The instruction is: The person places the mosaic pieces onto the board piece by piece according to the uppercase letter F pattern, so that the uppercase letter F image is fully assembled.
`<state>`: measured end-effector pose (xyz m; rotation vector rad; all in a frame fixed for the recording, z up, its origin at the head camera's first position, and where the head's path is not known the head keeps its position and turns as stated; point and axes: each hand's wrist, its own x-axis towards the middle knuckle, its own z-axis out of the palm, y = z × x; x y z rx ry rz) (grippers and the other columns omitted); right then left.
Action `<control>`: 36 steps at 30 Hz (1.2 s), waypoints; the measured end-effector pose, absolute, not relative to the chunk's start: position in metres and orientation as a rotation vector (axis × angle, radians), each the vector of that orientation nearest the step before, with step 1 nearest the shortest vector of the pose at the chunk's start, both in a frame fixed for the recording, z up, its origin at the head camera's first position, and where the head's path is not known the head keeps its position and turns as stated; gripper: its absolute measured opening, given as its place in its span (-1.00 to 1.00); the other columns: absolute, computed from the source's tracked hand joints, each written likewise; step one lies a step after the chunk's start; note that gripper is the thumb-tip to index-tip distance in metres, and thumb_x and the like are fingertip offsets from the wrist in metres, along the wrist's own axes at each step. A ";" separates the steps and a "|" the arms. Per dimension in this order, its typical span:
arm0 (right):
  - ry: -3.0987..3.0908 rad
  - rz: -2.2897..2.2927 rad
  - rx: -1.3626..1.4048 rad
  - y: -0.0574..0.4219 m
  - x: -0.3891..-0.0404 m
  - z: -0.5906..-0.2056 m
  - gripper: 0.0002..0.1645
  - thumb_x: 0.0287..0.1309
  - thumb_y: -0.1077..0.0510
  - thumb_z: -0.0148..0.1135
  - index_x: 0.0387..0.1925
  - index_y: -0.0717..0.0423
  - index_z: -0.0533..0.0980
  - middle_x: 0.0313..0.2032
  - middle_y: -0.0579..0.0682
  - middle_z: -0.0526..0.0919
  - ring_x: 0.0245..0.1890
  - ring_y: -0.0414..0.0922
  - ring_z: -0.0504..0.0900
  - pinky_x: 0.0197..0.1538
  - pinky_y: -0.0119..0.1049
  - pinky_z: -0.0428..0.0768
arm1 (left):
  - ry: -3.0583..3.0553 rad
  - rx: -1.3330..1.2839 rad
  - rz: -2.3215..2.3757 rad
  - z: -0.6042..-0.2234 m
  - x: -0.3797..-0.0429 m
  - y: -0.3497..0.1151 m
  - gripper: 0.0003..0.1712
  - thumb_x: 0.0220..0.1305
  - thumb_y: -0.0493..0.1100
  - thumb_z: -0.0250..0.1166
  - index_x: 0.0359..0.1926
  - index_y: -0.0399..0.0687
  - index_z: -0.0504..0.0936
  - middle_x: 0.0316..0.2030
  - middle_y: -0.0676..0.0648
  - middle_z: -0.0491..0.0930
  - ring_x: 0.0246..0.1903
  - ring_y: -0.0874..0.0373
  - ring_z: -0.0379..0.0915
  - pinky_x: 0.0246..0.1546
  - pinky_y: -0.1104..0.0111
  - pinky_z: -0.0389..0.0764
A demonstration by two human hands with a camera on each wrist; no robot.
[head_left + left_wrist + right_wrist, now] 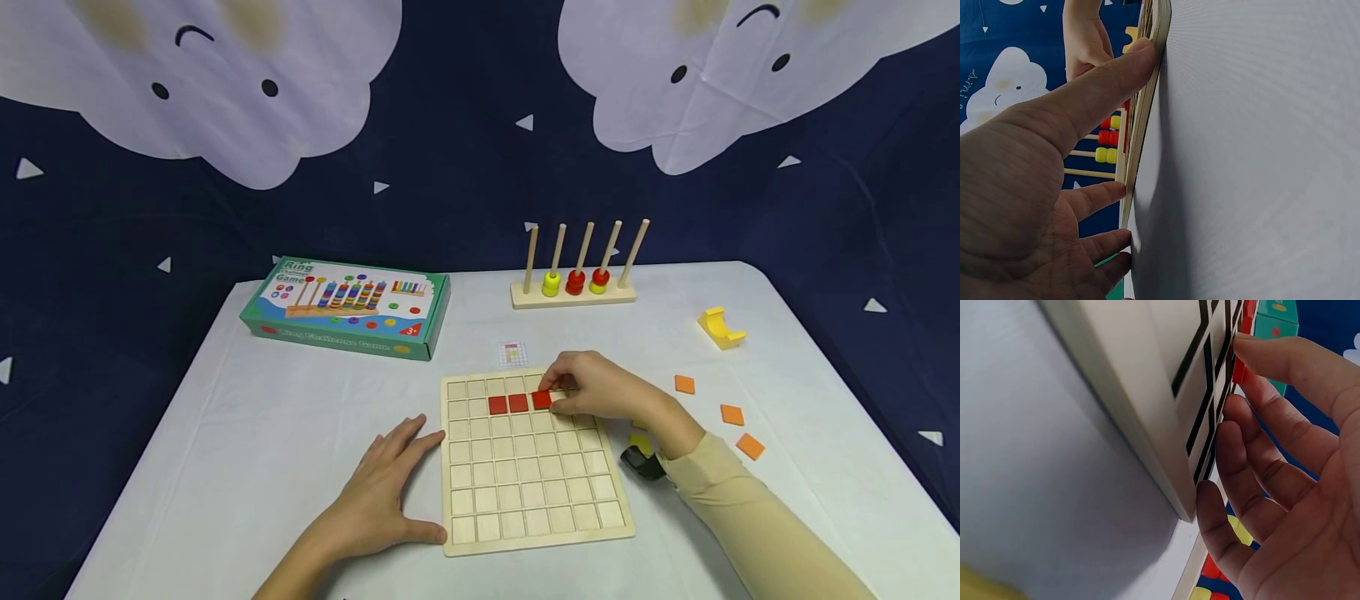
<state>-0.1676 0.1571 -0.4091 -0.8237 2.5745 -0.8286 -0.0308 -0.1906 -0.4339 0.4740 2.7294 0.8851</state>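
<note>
A wooden grid board lies on the white table. In its second row from the top, two red square tiles sit side by side. To their right my right hand pinches another red tile between thumb and index finger, low over the grid. The right wrist view shows this red tile at the thumb tip, with the other fingers near the board's edge. My left hand is spread at the board's left side, thumb and fingertips touching its edge. In the left wrist view the thumb rests on the rim.
A small printed pattern card lies behind the board. Farther back are a green game box and a peg stand with rings. On the right lie several orange tiles, a yellow curved block and yellow tiles partly behind my right arm.
</note>
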 end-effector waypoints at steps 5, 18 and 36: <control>2.586 -0.798 -0.839 0.156 -0.168 -0.410 -0.79 0.20 0.20 0.55 -0.12 0.04 0.76 -0.15 -0.09 0.73 -0.21 -0.21 0.55 -0.04 -0.30 0.61 | 2.728 0.472 0.887 -0.433 -0.031 -0.191 0.36 -0.28 0.34 0.77 0.59 0.18 0.38 0.68 -0.16 0.14 0.70 -0.22 -0.02 0.66 -0.34 -0.03; 2.575 -0.794 -0.839 0.153 -0.170 -0.411 -0.78 0.21 0.19 0.55 -0.10 0.02 0.75 -0.16 -0.10 0.71 -0.17 -0.21 0.58 0.01 -0.25 0.64 | 2.736 0.486 0.884 -0.433 -0.031 -0.192 0.36 -0.28 0.35 0.77 0.58 0.17 0.39 0.67 -0.17 0.16 0.69 -0.22 0.00 0.65 -0.36 0.00; 2.569 -0.806 -0.833 0.154 -0.170 -0.412 -0.77 0.21 0.16 0.57 -0.11 0.01 0.74 -0.18 -0.09 0.70 -0.19 -0.20 0.57 -0.02 -0.27 0.63 | 2.744 0.495 0.875 -0.434 -0.031 -0.191 0.35 -0.27 0.35 0.76 0.58 0.17 0.39 0.67 -0.17 0.17 0.69 -0.22 0.02 0.64 -0.36 0.02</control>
